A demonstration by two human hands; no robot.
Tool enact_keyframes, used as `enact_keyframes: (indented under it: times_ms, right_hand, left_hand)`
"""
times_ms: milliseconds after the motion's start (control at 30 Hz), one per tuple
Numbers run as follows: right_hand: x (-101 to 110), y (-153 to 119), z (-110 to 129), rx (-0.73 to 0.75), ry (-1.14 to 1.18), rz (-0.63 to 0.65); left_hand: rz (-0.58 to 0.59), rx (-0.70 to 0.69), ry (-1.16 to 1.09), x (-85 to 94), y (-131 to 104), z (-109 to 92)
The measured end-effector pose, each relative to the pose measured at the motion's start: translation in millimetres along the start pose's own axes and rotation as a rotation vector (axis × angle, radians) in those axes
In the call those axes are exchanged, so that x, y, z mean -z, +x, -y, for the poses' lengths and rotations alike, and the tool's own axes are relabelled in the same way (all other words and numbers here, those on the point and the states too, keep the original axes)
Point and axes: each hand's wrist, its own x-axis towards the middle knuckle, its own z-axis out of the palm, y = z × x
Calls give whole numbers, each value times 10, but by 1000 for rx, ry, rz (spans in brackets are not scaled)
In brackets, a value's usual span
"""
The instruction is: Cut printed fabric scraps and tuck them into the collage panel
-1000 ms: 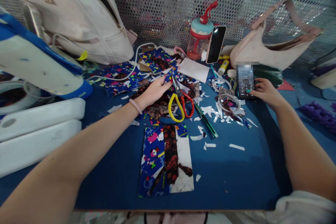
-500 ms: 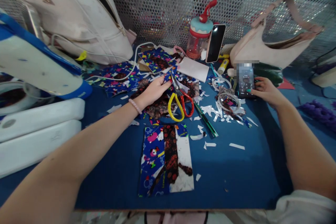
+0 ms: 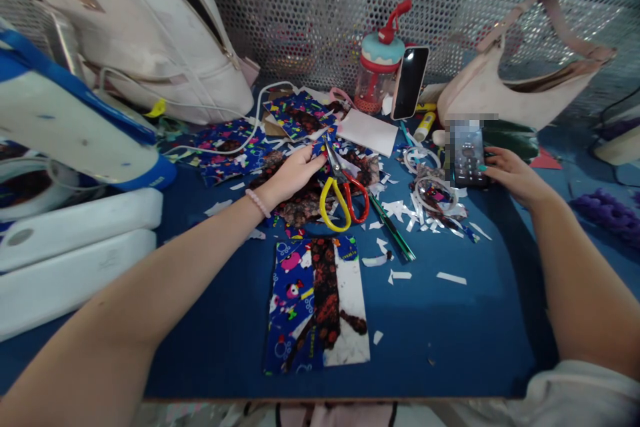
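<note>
My left hand (image 3: 299, 170) lies on a heap of patterned fabric scraps (image 3: 300, 203), beside the blades of the scissors (image 3: 345, 197). Its fingers reach forward, apart, and I see nothing held in them. The scissors have one yellow and one red handle. At the right, my right hand (image 3: 513, 177) is at the edge of a lit phone (image 3: 469, 153), thumb at the front and fingers along the side. Part of the phone is blurred out. Nearest me lies a square panel (image 3: 325, 300) with blue cartoon cloth, a dark lace strip and a white area.
White paper bits (image 3: 400, 210), clear rings (image 3: 436, 193) and green-and-black tweezers-like sticks (image 3: 393, 230) lie mid-table. Behind stand a tumbler (image 3: 376, 70), a second phone (image 3: 411, 83) and a handbag (image 3: 520, 97). A backpack (image 3: 165, 33) and white cases (image 3: 80, 253) fill the left.
My right thumb has shifted slightly to the right, from over the phone's screen toward its edge. My left hand, the scissors and the panel have stayed in place.
</note>
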Motion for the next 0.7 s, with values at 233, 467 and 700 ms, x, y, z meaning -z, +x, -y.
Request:
enact_keyframes:
  times_ms: [233,467,700]
  right_hand:
    - [-79,-10,77,1,-61,-160]
    - [-205,-77,399,157,-10,-388]
    - [-975,-1065,1208,423,326,415]
  left_hand:
    - [-6,0,3,4,3,12]
    - [-2,3,-5,-1,6,1]
    - [8,2,-4,12,15,9]
